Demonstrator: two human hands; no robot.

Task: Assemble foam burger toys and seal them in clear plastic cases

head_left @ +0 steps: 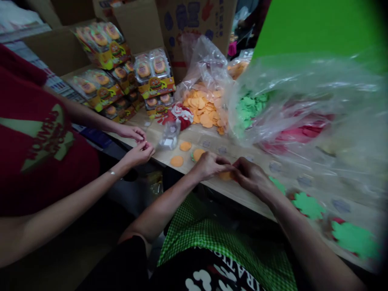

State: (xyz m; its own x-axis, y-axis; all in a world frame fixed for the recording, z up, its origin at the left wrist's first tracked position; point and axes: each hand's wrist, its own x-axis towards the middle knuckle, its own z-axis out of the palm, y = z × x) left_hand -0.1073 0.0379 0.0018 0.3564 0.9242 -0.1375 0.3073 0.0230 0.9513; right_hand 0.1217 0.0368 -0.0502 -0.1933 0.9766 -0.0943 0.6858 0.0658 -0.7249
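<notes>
My left hand (209,165) and my right hand (250,174) meet over the table's front edge with their fingertips pinched together. An orange foam disc (226,176) shows just under their fingers, partly hidden by them. Left of my left hand lies another orange disc (198,154) with a bit of green beneath it. Two more loose orange discs, one nearer (176,161) and one farther (185,146), lie close by. To the right, green leaf-shaped foam pieces (307,205) rest on red ones in a row, the nearest (353,237) larger in view.
A co-worker's hands (141,145) are pinched together at the left. A clear plastic package (169,137) stands by them. Packaged toy burgers (154,74) are stacked behind. Plastic bags hold orange discs (203,107), green pieces (250,107) and red pieces (303,131).
</notes>
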